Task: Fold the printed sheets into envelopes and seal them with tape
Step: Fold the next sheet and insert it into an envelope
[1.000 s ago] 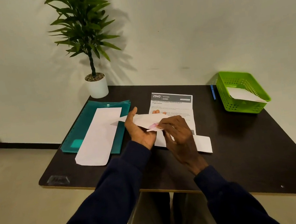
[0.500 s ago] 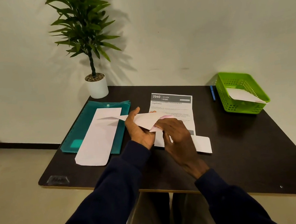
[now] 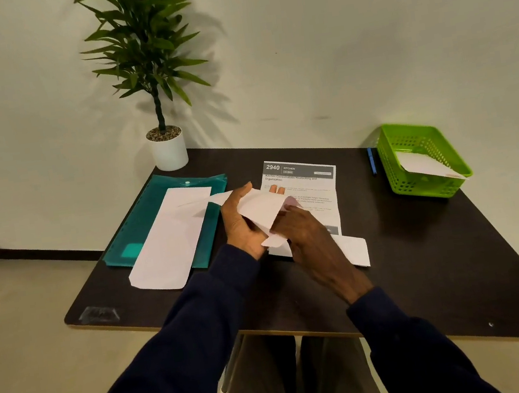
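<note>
a: where's the folded paper [image 3: 258,208]?
b: held up off the tabletop [image 3: 424,257], in front of the printed sheet [image 3: 308,186] that lies flat in the middle.
a: left hand [image 3: 240,223]?
b: it grips the paper's left side, thumb on the front, fingers [image 3: 277,189] curled behind.
a: and the right hand [image 3: 307,234]?
b: its fingers curl on the paper's right near edge, pinching it. something pink shows at the tips, i cannot tell what.
a: anything else?
b: a long envelope [image 3: 171,241] lies on a teal folder [image 3: 137,232] at left. a green basket [image 3: 424,155] sits far right, a pen [image 3: 371,161] just beside it.
</note>
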